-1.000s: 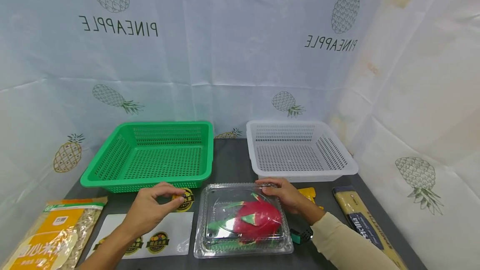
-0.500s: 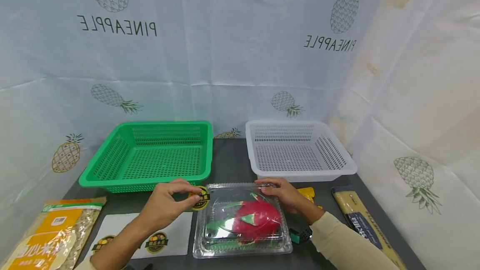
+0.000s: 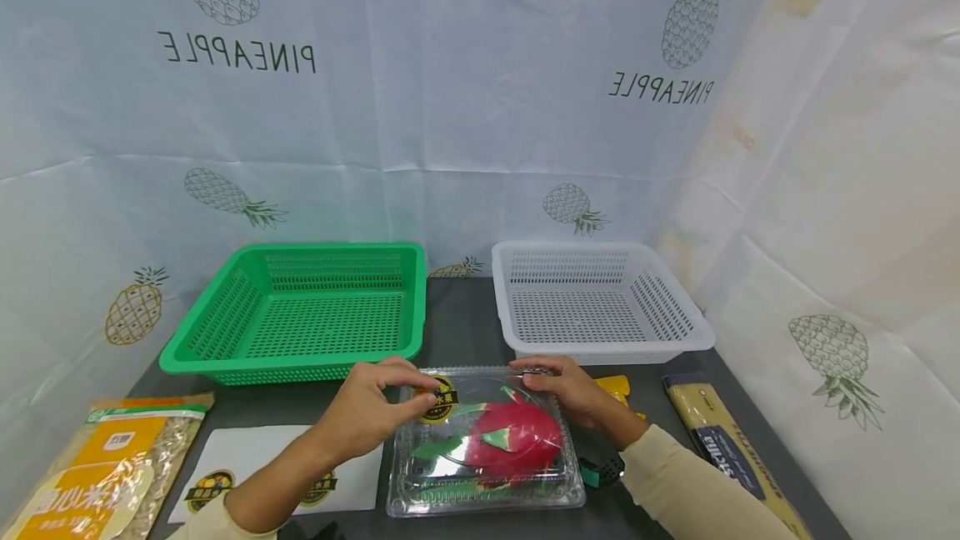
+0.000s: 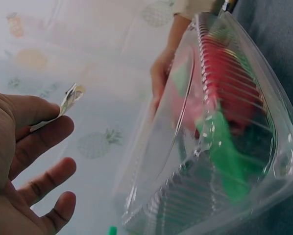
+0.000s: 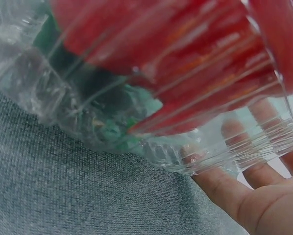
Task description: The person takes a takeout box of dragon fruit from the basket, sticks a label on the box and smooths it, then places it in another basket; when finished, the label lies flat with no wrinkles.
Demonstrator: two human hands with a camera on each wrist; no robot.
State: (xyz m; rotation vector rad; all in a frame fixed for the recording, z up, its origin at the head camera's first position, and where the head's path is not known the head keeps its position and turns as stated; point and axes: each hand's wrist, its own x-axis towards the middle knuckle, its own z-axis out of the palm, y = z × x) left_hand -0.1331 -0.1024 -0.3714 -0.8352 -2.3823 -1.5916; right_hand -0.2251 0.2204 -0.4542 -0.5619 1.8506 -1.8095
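Note:
A clear plastic clamshell box (image 3: 411,482) lies closed on the dark table with a red dragon fruit (image 3: 525,440) with green scales inside. My left hand (image 3: 367,411) pinches a round black-and-gold sticker (image 3: 446,400) between thumb and index finger, its other fingers loosely spread. From the left wrist, the sticker (image 4: 70,100) is seen edge-on, apart from the box. At the box's far right corner, my right hand (image 3: 566,394) grips the edge; in the right wrist view its fingers (image 5: 264,174) curl around the box wall.
Behind are a green basket (image 3: 405,348) and a white basket (image 3: 600,348). A white sticker sheet (image 3: 255,440) lies under my left forearm. An orange grain bag (image 3: 112,465) is at left; a spaghetti pack (image 3: 727,440) and a yellow packet (image 3: 615,386) are at right.
My left hand has carried the sticker rightward, from beside the box to over the upper left of its lid. The right hand and the box have stayed in place.

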